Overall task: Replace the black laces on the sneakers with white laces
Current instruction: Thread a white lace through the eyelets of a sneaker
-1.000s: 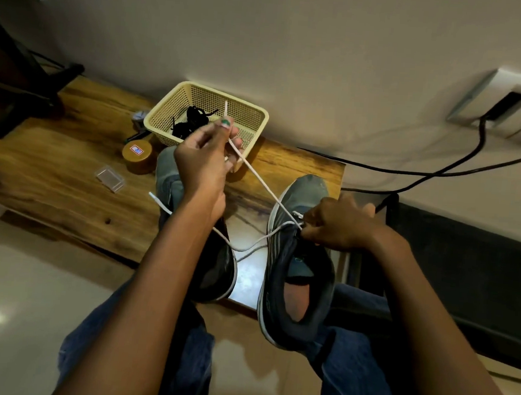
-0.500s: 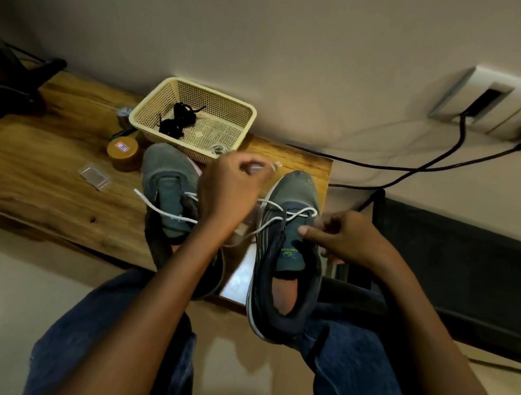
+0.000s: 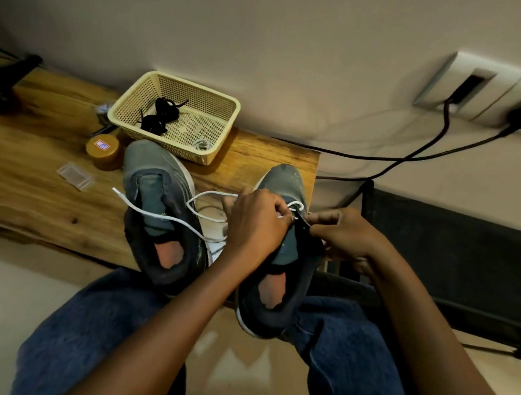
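My left hand (image 3: pixel 255 225) is curled around the white lace (image 3: pixel 170 218) at the eyelets of the right shoe (image 3: pixel 282 261), and my right hand (image 3: pixel 342 235) pinches the edge of this shoe beside it, so I think I should push the tip straight through the next hole and pull the slack evenly, without twisting. The loose end lies across the left shoe (image 3: pixel 161 214), which has no lace yet. Both shoes stand on a wooden table (image 3: pixel 35 186) near the wall, with the black laces (image 3: pixel 159 117) in the basket (image 3: pixel 216 150) behind them.
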Tool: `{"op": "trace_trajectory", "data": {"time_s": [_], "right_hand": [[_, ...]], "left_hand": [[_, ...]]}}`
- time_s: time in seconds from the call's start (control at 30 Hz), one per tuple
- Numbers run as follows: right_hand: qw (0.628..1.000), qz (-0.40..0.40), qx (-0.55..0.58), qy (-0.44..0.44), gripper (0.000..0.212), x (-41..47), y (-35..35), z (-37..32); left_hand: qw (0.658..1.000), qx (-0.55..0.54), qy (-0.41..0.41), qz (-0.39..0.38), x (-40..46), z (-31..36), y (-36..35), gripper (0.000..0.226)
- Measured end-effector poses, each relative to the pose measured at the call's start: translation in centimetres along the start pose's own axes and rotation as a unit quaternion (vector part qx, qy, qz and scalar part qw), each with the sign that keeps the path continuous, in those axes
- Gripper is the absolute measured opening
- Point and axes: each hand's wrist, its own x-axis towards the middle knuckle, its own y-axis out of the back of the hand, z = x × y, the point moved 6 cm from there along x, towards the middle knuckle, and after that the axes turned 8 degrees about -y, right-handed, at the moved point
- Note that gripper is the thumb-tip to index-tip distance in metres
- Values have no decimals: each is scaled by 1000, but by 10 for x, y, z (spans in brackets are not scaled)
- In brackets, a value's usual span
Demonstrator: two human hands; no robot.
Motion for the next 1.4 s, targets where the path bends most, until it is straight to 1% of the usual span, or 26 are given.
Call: {"op": "trace_trajectory", "data": {"time_s": [0.1, 0.2, 0.33, 0.43, 0.53, 0.6, 0.67, 0.77, 0.83, 0.93, 1.03, 1.1, 1.2, 1.27, 1.33, 1.4], "right_hand": [[1000, -11, 12, 6, 25, 1, 0, 1], [1000, -15, 18, 12, 25, 1, 0, 1], [999, -15, 7, 30, 24, 0, 1, -1], [999, -12, -8, 39, 24, 0, 0, -2], [999, 1, -2, 41, 18, -2, 1, -4], [998, 4, 48, 27, 21, -2, 2, -3], [996, 30, 83, 20, 18, 0, 5, -3], [995, 81, 66, 4, 11, 8, 8, -3], [995, 87, 50, -1, 11, 11, 6, -4], [997, 73, 32, -5, 12, 10, 0, -7], [990, 72, 115, -29, 21, 12, 5, -4], [987, 80, 136, -32, 22, 11, 11, -1], [996, 64, 61, -6, 13, 7, 8, -3], [997, 68, 17, 10, 10, 7, 3, -6], [996, 82, 0, 21, 12, 9, 1, -7], [996, 87, 1, 25, 5, 12, 2, -7]], "left_hand": [[1000, -7, 6, 4, 0, 1, -5, 8], [999, -38, 23, -2, 0, -3, -10, 10], [994, -92, 58, -24, 1, -9, -18, 15], [991, -110, 71, -17, -1, -10, -21, 17], [993, -102, 61, -4, -2, -10, -21, 17], [995, -93, 47, 5, -1, -10, -20, 10], [997, -76, 31, 10, 1, -10, -18, 6], [999, -51, 13, 6, 2, -8, -17, 9], [999, -41, 11, 6, 2, -8, -17, 10], [999, -38, 5, 5, 2, -10, -18, 11], [999, -46, 5, 6, 3, -12, -18, 10], [999, -46, 9, 9, 4, -13, -18, 8], [999, -40, 6, 6, 3, -13, -18, 7], [999, -38, 8, 1, 3, -14, -18, 7], [999, -37, 9, -5, 3, -15, -20, 7], [999, -41, 15, -9, 3, -15, -20, 6]]}}
